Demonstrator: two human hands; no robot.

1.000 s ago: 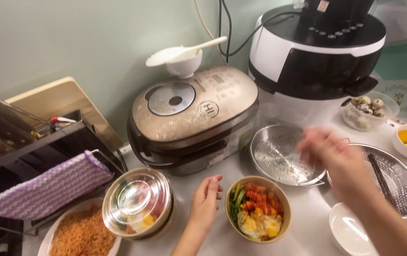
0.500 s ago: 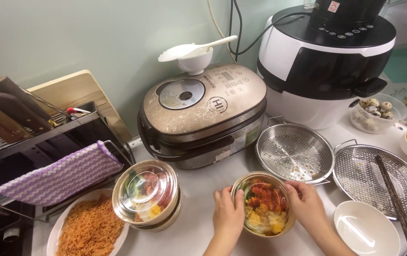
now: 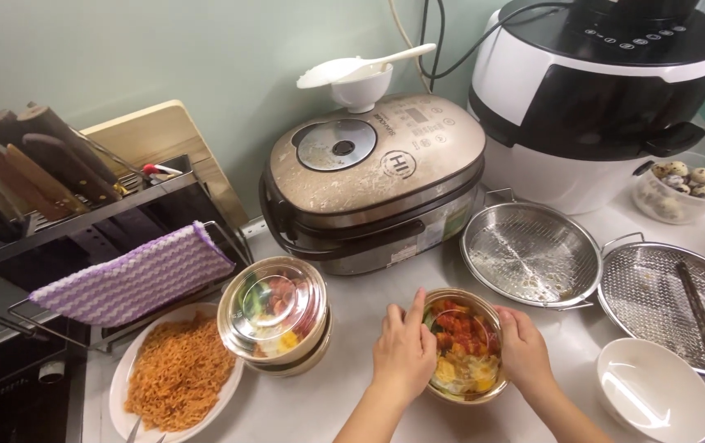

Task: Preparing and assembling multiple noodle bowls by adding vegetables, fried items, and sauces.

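A metal bowl of food (image 3: 463, 349) with red, green and yellow pieces stands on the counter in front of me. My left hand (image 3: 404, 351) cups its left side and my right hand (image 3: 523, 353) cups its right side, so both hold the bowl by its rim. To the left stands a second bowl (image 3: 277, 316) of the same kind, covered by a clear lid. A white plate of orange noodles (image 3: 173, 376) lies at the lower left.
Behind the bowl are a beige rice cooker (image 3: 373, 176) with a white scoop on top and a large black-and-white cooker (image 3: 595, 90). Two steel mesh strainers (image 3: 531, 254) (image 3: 672, 299), an empty white bowl (image 3: 654, 400), a tub of quail eggs (image 3: 681, 187) and a dish rack with purple cloth (image 3: 131, 279) surround it.
My right hand has come down from above the strainers to the bowl's right side. My left hand has closed in on the left side. The view has shifted slightly closer.
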